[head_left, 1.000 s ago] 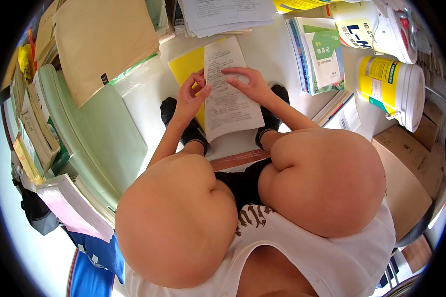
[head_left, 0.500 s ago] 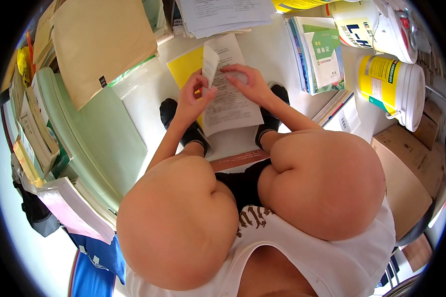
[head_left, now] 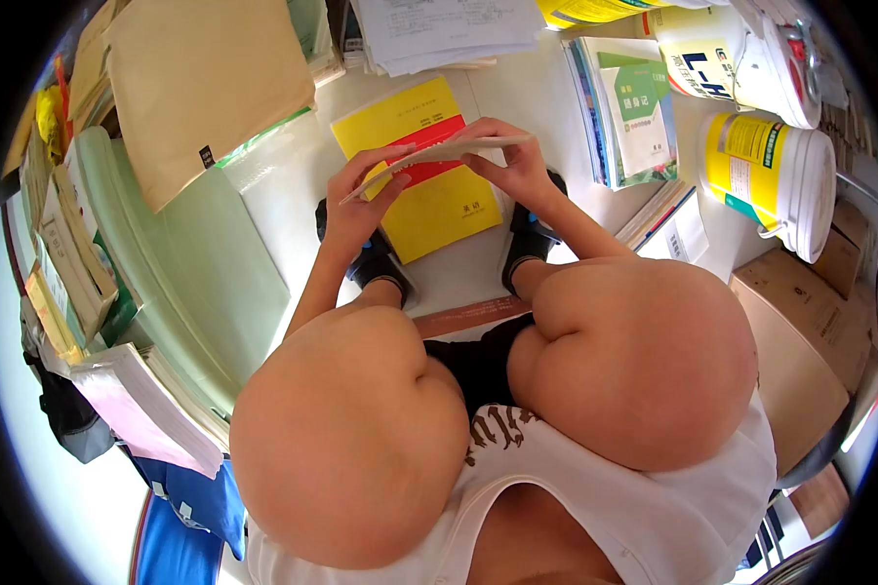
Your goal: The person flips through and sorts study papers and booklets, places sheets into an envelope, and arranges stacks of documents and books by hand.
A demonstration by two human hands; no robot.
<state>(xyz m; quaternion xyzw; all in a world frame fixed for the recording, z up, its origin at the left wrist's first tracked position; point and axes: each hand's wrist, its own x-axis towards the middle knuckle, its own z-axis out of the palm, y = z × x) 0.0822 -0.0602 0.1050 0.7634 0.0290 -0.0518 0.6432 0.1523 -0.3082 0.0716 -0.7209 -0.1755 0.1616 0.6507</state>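
A sheaf of paper [head_left: 441, 153] is held up nearly edge-on between my two hands. My left hand [head_left: 366, 185] grips its left end, with the thumb on the near side. At the right end, my right hand [head_left: 509, 166] pinches the paper between thumb and fingers. Under the paper a yellow book [head_left: 427, 222] with a red band lies on the white floor [head_left: 332, 117], between my feet. The hands and paper partly cover its red band.
Beyond the book lies a stack of printed sheets [head_left: 439, 29]. Books [head_left: 639, 117] and white-and-yellow buckets [head_left: 751, 166] stand at the right, near a cardboard box [head_left: 800, 312]. At the left are a brown envelope [head_left: 205, 88] and a pale green container [head_left: 205, 244].
The printed paper was lifted off the yellow book and turned nearly edge-on, uncovering the cover. My left hand moved slightly left and down; my right hand now grips the paper's right end.
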